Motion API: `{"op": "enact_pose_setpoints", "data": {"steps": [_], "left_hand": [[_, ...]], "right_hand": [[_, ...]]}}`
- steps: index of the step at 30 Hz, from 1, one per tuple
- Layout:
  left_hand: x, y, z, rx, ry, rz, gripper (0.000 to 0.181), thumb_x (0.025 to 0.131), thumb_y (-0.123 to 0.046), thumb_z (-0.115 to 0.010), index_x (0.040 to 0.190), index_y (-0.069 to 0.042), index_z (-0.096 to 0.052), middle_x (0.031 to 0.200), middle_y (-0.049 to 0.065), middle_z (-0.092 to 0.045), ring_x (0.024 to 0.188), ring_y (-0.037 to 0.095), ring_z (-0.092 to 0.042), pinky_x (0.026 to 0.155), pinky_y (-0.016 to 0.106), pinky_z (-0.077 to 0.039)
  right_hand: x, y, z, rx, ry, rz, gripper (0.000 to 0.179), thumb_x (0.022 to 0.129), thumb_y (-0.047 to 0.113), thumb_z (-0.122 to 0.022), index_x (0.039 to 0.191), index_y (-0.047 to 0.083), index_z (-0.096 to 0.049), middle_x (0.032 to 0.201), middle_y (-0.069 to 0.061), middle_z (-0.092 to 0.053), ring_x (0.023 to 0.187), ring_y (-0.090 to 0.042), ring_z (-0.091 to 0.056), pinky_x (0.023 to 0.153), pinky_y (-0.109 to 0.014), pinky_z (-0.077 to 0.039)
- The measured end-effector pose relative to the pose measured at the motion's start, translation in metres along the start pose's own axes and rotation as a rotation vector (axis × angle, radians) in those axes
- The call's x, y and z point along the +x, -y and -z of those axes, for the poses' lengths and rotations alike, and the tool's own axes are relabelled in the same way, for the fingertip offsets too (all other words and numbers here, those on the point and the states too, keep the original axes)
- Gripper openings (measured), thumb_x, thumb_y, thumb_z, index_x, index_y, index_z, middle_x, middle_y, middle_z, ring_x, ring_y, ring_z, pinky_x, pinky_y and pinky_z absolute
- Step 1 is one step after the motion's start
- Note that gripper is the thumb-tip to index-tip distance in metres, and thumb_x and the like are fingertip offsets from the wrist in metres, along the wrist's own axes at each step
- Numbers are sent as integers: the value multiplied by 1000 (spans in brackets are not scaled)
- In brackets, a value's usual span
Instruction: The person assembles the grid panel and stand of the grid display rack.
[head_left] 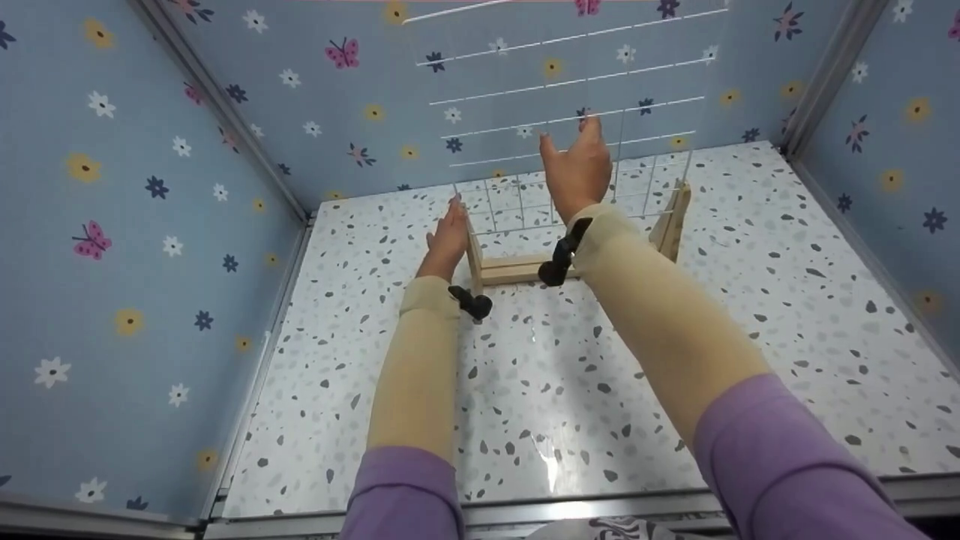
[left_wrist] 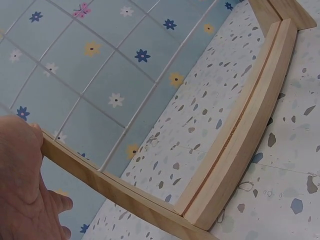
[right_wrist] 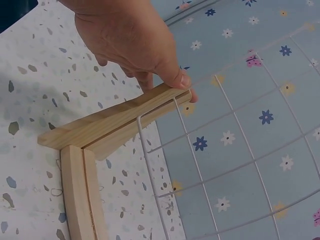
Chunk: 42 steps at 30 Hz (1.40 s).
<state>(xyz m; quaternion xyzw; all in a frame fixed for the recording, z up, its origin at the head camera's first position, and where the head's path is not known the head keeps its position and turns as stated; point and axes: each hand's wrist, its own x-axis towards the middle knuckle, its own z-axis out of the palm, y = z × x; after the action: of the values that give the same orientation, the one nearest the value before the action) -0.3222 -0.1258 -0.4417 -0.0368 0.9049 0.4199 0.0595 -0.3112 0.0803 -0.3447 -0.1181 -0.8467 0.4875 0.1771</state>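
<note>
A white wire grid panel (head_left: 570,101) stands upright in a wooden frame with two side posts and a grooved base bar (head_left: 517,271). At the left side post (head_left: 475,255), my left hand (head_left: 446,238) holds the upper end. The right wrist view also shows that hand (right_wrist: 132,42), its thumb and a finger about the end of the post (right_wrist: 117,112). My right hand (head_left: 579,169) is raised over the middle of the grid in the head view, thumb and fingers spread, with nothing seen between them. The grid's lower corner (right_wrist: 141,119) lies along the left post.
The frame stands on a white speckled tabletop (head_left: 540,390), toward the back wall. Blue flowered panels (head_left: 150,262) enclose the left, back and right. A metal edge (head_left: 487,508) runs along the front. The right side post (head_left: 675,217) is partly behind the right arm.
</note>
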Motion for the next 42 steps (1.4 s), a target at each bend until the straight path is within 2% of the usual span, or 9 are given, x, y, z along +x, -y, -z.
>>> {"op": "enact_pose_setpoints", "data": {"steps": [15,21,28,33,36,42], "left_hand": [[-1,0,-2,-38,-5,50,58,110,-47,-13,165,-26,-12,169,8,-18,156,30,-7,124,48,6],[-1,1,-1,-39,14,41,57,111,-46,-14,165,-27,-10,169,9,-17,156,32,-6,124,49,7],[-1,1,3,-26,56,20,57,111,-44,-13,164,-29,-2,170,2,-14,156,30,-2,123,49,11],[-1,-1,5,-55,79,65,57,110,-49,-12,163,-35,2,170,-1,-8,156,29,6,122,51,11],[-1,-2,5,-66,74,83,56,110,-49,-13,163,-38,1,170,-2,-7,155,30,9,122,51,11],[-2,0,3,-58,47,54,56,111,-46,-15,164,-34,-1,170,0,-9,156,31,4,122,51,11]], "right_hand": [[-2,-13,-5,-4,-34,-12,71,96,47,-66,151,13,-39,152,-2,-51,128,-19,-57,105,-31,-46],[-2,-20,-8,-10,-28,2,68,96,47,-66,149,11,-41,149,-5,-53,116,-23,-63,101,-36,-48],[-4,-25,-10,8,-15,-30,73,97,46,-66,155,13,-35,152,-1,-50,132,-19,-54,108,-31,-44],[-6,-26,-10,13,-10,-33,73,97,47,-65,155,14,-35,153,-1,-49,130,-19,-55,106,-31,-45],[-7,-26,-10,18,1,-38,74,97,47,-64,156,14,-34,154,0,-48,132,-17,-54,107,-30,-45],[-7,-28,-11,5,1,-41,75,97,48,-64,157,15,-32,154,1,-48,133,-16,-53,107,-30,-44]]}}
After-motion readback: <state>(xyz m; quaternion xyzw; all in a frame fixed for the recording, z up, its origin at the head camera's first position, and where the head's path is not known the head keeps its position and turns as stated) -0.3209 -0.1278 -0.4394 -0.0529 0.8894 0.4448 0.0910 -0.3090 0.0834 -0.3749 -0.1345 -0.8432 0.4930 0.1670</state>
